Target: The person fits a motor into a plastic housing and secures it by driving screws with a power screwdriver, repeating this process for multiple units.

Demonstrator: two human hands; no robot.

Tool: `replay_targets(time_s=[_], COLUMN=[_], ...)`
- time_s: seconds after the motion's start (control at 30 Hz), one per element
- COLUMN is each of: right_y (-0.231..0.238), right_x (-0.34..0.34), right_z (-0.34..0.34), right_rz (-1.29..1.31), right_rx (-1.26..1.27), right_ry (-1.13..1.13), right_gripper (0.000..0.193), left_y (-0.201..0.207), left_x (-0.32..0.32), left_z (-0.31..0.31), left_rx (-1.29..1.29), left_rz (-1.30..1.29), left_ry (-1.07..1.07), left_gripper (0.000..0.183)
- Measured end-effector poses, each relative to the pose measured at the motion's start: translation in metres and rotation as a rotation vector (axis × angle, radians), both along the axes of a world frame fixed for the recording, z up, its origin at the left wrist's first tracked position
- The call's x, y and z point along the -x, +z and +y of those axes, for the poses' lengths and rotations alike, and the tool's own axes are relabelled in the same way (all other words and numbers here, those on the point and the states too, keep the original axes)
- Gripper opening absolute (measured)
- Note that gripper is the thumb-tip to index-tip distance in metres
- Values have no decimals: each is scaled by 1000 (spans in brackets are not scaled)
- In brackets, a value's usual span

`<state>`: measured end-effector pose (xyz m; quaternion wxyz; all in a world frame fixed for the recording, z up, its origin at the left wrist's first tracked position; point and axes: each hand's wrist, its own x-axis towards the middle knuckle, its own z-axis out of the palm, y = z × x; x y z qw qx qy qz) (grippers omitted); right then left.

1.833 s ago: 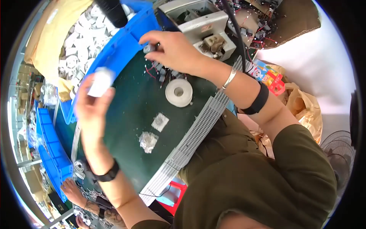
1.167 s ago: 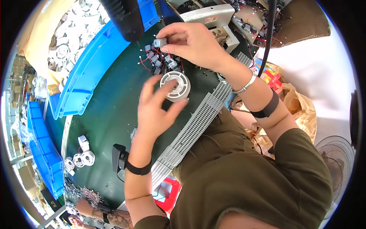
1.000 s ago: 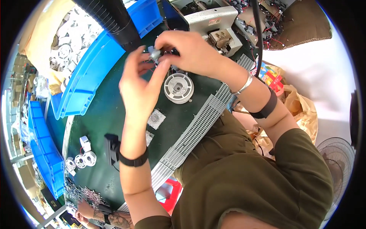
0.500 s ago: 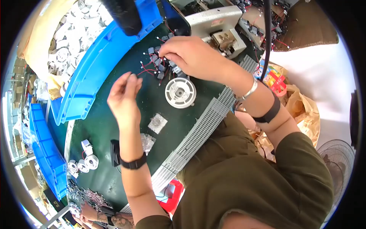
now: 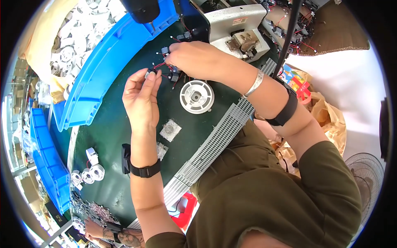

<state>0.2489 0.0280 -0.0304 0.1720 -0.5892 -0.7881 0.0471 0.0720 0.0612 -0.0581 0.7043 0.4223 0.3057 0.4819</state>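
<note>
Between its thumb and fingers, my left hand (image 5: 142, 97) pinches a small black wired part (image 5: 151, 72), largely covered by the fingertips. My right hand (image 5: 192, 60) is over a pile of small grey and black blocks with red wires (image 5: 174, 77). Its fingers are curled together at the pile's edge, and what they hold, if anything, is hidden. Just below the right hand, a round white plastic housing (image 5: 197, 96) with a ring of slots lies on the green table. A small whitish square pad (image 5: 170, 130) lies nearer to me.
A blue bin (image 5: 89, 89) of white plastic parts stands at the far left. A metal press-like machine (image 5: 237, 25) is at the back. A perforated grey strip (image 5: 206, 159) runs along the near edge. White round parts (image 5: 96, 172) and a co-worker's tattooed arm (image 5: 128, 237) are lower left.
My left hand has moved up toward the pile and now shows the small black part in its pinch. My right hand has shifted slightly left and down. The view has shifted slightly.
</note>
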Motion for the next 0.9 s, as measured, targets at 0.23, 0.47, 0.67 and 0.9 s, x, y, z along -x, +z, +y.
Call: replay_targets(time_s=[0.23, 0.47, 0.67, 0.9], right_y=[3, -2, -3, 28], right_x=[-2, -4, -6, 2], right_z=[3, 9, 7, -38], right_rz=[64, 8, 51, 317], right_rx=[48, 54, 9, -459], right_ry=[12, 2, -20, -126], right_gripper=[9, 11, 11, 14], left_y=[-2, 8, 27, 37], left_x=[-5, 10, 25, 36], left_z=[9, 10, 15, -11], left_rx=[19, 70, 7, 144], left_rz=[20, 106, 690, -209], left_ry=[21, -49, -54, -145], left_gripper=[19, 18, 21, 23])
